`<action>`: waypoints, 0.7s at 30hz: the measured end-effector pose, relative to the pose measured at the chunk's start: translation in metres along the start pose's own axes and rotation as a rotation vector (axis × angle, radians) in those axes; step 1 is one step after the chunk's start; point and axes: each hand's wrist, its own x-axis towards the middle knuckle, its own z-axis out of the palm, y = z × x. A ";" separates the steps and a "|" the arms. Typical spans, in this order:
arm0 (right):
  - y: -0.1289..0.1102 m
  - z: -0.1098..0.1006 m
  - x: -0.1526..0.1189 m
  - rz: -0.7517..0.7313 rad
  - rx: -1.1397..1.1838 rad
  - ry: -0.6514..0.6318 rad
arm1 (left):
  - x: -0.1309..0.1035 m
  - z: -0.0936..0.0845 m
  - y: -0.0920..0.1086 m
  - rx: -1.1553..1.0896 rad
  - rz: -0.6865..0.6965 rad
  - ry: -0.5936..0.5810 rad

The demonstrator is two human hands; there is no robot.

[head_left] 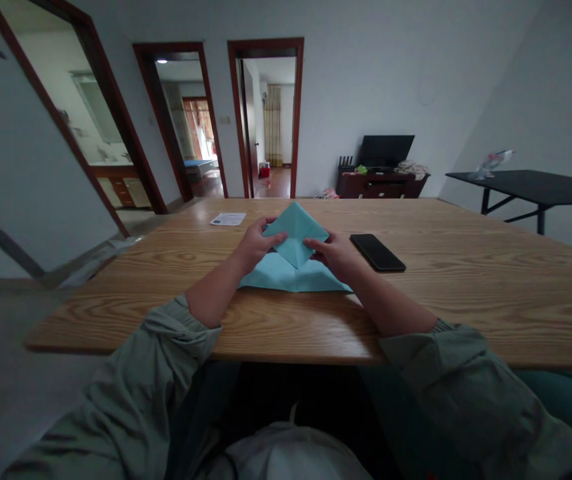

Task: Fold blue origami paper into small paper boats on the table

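Observation:
Between my hands is a light blue folded paper (296,230), diamond-shaped with creases running through its middle. My left hand (260,240) grips its left corner, thumb on the front and fingers behind. My right hand (332,252) pinches the right corner the same way, with the fingers mostly hidden behind it. Below the diamond, a wider light blue sheet (293,277) spreads over the wooden table (286,323). Whether this sheet and the diamond are one piece, I cannot tell.
To the right of my right hand lies a black phone (377,253). A small white printed card (228,219) is on the table's far left part. Beyond stand a dark cabinet with a monitor (386,151) and a black folding table (531,183) at the right.

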 end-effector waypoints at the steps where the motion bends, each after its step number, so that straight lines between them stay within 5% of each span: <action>1: 0.000 -0.001 0.000 0.002 -0.016 0.007 | 0.000 0.000 0.001 -0.029 -0.006 -0.004; 11: 0.002 -0.004 0.002 -0.050 -0.227 0.045 | -0.011 0.003 0.012 -0.096 -0.003 -0.155; 17: -0.002 -0.001 -0.004 -0.498 -0.787 0.116 | -0.003 -0.003 0.004 0.125 0.036 -0.012; 21: -0.002 0.005 -0.007 -0.549 -0.972 0.002 | -0.001 -0.003 0.000 0.157 0.030 0.000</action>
